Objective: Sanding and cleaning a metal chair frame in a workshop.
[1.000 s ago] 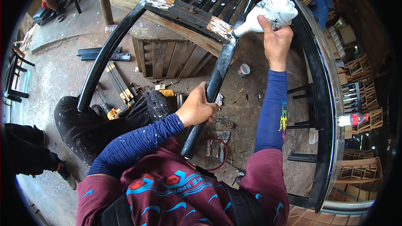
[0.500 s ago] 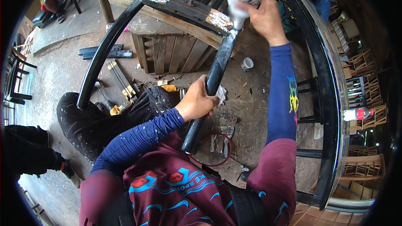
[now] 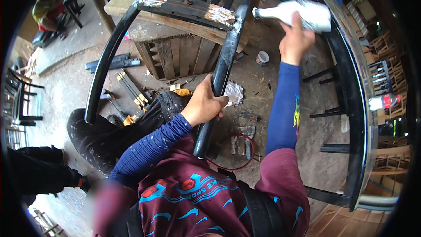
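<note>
A black wooden chair frame (image 3: 227,57) with a slatted part at its far end rests on a wooden bench. Around one of its legs, my left hand (image 3: 204,104) is closed. White paste smears the crossbar (image 3: 188,11), mostly at its two bare-wood ends, and the leg beside it. To the right of that joint, my right hand (image 3: 297,41) grips a white squeeze bottle (image 3: 305,15). The bottle lies roughly level, its narrow nozzle pointing left toward the joint but apart from it. Motion blurs the bottle a little.
Under the frame is a slatted wooden bench (image 3: 175,57). A small white tub (image 3: 262,57), crumpled plastic (image 3: 233,93) and a red hoop (image 3: 232,166) lie on the floor. Another black frame (image 3: 353,105) stands close on my right. A person's legs (image 3: 48,171) show at left; another person (image 3: 46,15) sits farther back.
The bottle has swung from upright, nozzle down at the joint, to level, and moved right and away from the leg. My left hand keeps its grip. The whole view has shifted slightly.
</note>
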The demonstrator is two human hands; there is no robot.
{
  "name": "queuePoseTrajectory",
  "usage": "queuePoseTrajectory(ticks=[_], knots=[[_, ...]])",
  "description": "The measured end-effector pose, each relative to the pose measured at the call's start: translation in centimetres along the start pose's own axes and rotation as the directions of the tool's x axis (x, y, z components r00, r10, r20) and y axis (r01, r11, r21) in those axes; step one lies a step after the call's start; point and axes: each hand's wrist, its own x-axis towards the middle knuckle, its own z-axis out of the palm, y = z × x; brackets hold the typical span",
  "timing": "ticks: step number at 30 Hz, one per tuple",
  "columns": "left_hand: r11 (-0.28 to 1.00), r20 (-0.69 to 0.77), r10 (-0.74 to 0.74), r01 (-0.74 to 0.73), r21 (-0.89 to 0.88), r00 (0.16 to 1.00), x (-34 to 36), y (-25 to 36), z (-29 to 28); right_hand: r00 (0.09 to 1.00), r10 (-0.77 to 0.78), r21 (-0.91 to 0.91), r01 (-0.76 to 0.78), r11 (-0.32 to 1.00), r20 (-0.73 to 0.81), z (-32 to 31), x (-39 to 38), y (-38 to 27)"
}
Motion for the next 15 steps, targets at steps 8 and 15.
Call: queuePoseTrajectory(ticks=[8, 15], knots=[[0.855, 0.262, 0.357, -0.426, 0.296, 0.897, 7.5, -1.6, -5.7, 0.505, 0.742, 0.665, -0.372, 0.648, -0.441, -22.7, -15.5, 11.6], [0.967, 0.085, 0.092, -0.109, 0.232, 0.992, 6.5, -0.1, -4.4, 0.073, 0.577, 0.246, -0.856, 0.455, -0.814, -41.6, -33.4, 13.4]])
